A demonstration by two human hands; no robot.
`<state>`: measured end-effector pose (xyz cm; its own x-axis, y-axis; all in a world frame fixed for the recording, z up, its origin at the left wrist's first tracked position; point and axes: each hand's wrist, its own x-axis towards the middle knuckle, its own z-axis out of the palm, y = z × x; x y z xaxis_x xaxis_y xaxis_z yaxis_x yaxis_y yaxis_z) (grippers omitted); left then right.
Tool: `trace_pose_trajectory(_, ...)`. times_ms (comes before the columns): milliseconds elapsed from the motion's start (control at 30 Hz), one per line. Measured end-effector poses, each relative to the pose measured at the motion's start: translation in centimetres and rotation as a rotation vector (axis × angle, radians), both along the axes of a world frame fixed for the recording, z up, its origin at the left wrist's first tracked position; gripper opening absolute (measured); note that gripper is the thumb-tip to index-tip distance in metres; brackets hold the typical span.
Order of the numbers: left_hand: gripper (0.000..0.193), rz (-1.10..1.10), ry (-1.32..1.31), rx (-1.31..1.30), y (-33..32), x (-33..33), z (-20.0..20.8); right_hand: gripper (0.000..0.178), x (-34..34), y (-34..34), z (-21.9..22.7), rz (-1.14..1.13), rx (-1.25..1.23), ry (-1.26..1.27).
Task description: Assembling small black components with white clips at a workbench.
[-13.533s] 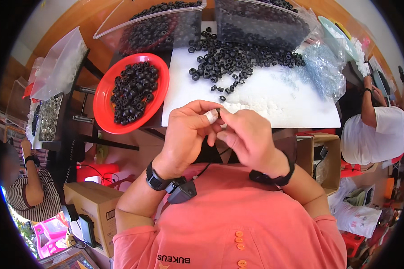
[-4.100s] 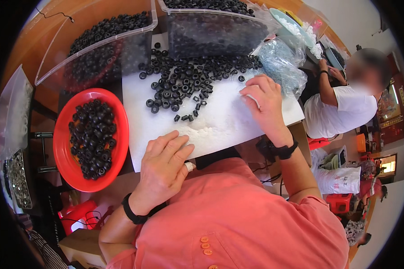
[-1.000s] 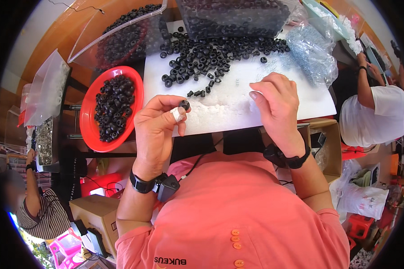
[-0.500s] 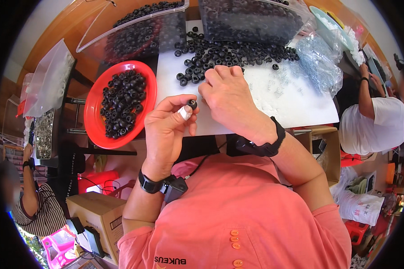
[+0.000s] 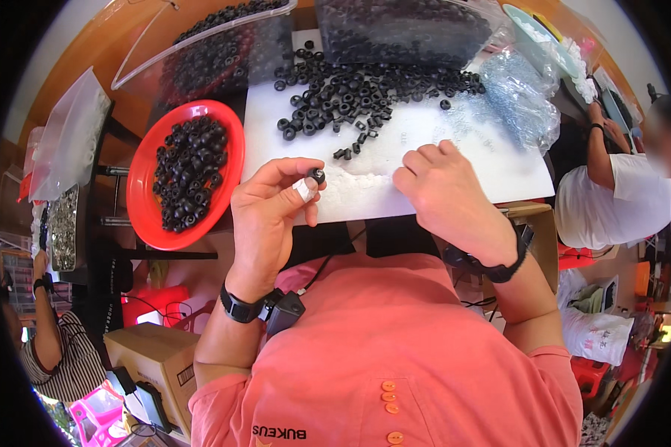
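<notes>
A: Quick, L hand (image 5: 267, 212)?
B: Clamped on one round black pc (image 5: 317, 176), b/w fingers (image 5: 285, 168) and thumb w/ white wrap (image 5: 305, 189). Held up by near edge of counter (image 5: 499, 175).
A: R hand (image 5: 451, 190)?
B: Also by near edge, well apart from L. Fingers bent inward; can't tell if closed on anything.
A: Counter itself?
B: White on top, w/ rough, pitted strip near front. Big loose heap of black pcs (image 5: 350, 93) mid to back, thinning to a few stubby ones nearest the hands. Tiny pale bits toward R, just beside clear bag (image 5: 522, 97) of bluish stuff. Behind heap: two clear bins, L bin (image 5: 160, 74) and R bin (image 5: 402, 56), both w/ more black pcs.
A: Off to L?
B: Oval red plate (image 5: 136, 182), piled w/ black pcs. Farther out: tilted clear tub (image 5: 67, 141), co-worker in striped top (image 5: 78, 361), cardboard box (image 5: 153, 365) below.
A: R side of rm?
B: Pale green bowl (image 5: 535, 45) at back corner, co-worker in white top (image 5: 615, 197), white sack (image 5: 593, 335) lower down, approx. floor level.
</notes>
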<state>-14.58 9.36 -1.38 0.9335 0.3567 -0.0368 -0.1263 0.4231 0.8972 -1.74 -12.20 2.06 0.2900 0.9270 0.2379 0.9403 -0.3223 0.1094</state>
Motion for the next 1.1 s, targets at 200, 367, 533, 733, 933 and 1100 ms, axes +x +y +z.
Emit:
trace_pose_trajectory(200, 0.022, 0.004, 0.063, 0.154, -0.8, 0.4, 0.8, 0.012, 0.2, 0.0, -1.1, -0.017, 0.129, -0.003)
trace_pose_trajectory(367, 0.019, -0.051, -0.043, 0.187, -3.6, 1.6, 1.8, 0.006, 0.2, 0.0, -1.9, -0.211, 0.215, -0.010)
trace_pose_trajectory(533, 0.021, -0.147, 0.068, 0.082, -3.9, 3.2, 0.0, 0.006, -0.4, 0.1, -3.2, -0.189, 0.317, -0.023)
trace_pose_trajectory(733, 0.023, -0.144, 0.085, 0.043, -4.0, 3.0, 0.2, 0.006, -1.2, 0.2, -4.1, -0.236, 0.449, -0.020)
trace_pose_trajectory(933, 0.024, -0.146, 0.095, 0.039, -3.9, 2.9, 0.4, 0.016, -0.2, 0.2, -4.7, -0.126, 0.645, 0.117)
trace_pose_trajectory(1100, 0.022, -0.163, 0.085, 0.019, -3.8, 2.9, 0.2, 0.020, 0.5, 0.7, -2.4, -0.029, 0.770, 0.368)
